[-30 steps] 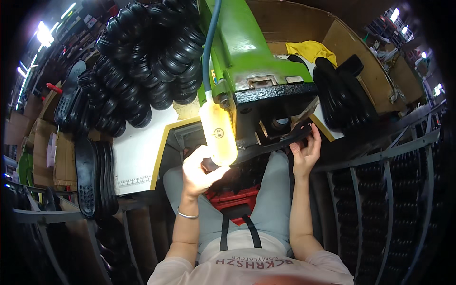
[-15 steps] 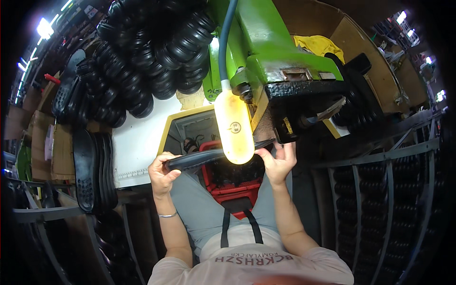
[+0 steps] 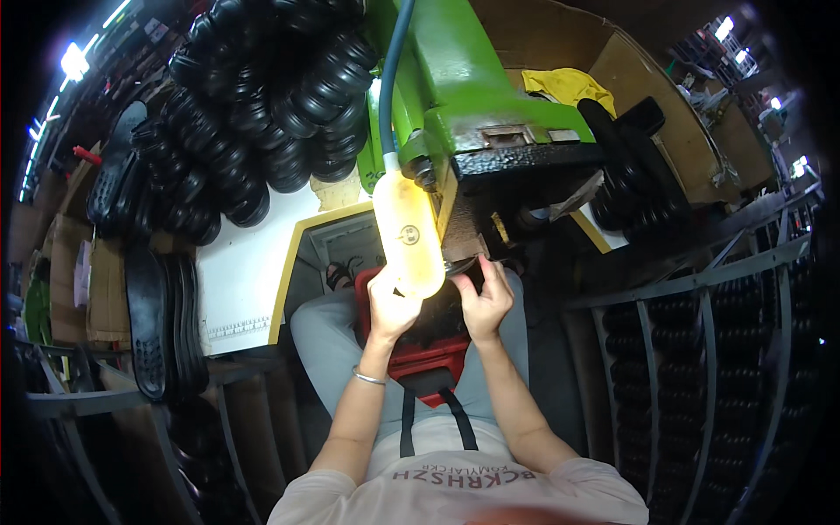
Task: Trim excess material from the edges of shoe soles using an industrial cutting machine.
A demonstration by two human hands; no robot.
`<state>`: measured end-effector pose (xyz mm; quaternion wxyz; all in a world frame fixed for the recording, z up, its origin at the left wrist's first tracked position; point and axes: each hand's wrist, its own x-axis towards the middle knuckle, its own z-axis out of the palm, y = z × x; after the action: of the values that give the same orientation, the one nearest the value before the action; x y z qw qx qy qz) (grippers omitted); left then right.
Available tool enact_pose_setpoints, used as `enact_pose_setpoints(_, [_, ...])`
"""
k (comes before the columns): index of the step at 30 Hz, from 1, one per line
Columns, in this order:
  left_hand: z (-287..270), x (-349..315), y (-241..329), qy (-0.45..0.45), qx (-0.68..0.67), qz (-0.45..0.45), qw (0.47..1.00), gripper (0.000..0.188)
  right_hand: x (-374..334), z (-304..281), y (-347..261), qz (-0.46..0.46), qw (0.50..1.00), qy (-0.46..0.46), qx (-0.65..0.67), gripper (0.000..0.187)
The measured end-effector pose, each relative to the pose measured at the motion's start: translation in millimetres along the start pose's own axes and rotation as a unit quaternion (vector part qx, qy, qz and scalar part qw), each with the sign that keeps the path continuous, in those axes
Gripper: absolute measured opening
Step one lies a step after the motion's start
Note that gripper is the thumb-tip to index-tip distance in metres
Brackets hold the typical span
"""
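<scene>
Thumb and forefinger of the right hand (image 3: 486,302) pinch the edge of a dark strip-like piece (image 3: 461,266), which sits just below the black-fronted head of a green machine (image 3: 464,83) and runs out of sight behind a glowing yellow lamp (image 3: 408,232). Fingers of the left hand (image 3: 392,308) curl up behind that lamp's lower end, so I cannot tell what they grip. Beneath both hands is a red bin (image 3: 442,360) between the knees, while farther left a white tabletop (image 3: 241,276) bears heaped black soles (image 3: 249,114).
</scene>
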<state>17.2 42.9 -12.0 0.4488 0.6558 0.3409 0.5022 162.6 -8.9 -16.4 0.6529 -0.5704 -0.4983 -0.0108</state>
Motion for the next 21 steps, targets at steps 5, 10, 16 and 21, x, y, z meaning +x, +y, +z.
enact_pose_setpoints(5, [28, -18, -7, 0.017, -0.192, -0.089, 0.977, 0.037, -61, -2, 59, 0.441, 0.791, -0.071, 0.418, 0.048])
enact_pose_setpoints(10, [46, -22, -27, 0.088, -0.217, -0.065, 0.97, 0.036, -77, -27, 79, 0.502, 0.708, -0.042, 0.494, 0.05])
enact_pose_setpoints(16, [28, -8, 3, 0.047, -0.151, -0.034, 0.987, 0.038, -8, -73, 67, 0.368, 0.904, 0.063, 0.207, 0.048])
enact_pose_setpoints(21, [-9, 14, 49, 0.025, -0.157, 0.019, 0.987, 0.038, 41, -91, 29, 0.227, 0.973, 0.031, 0.029, 0.057])
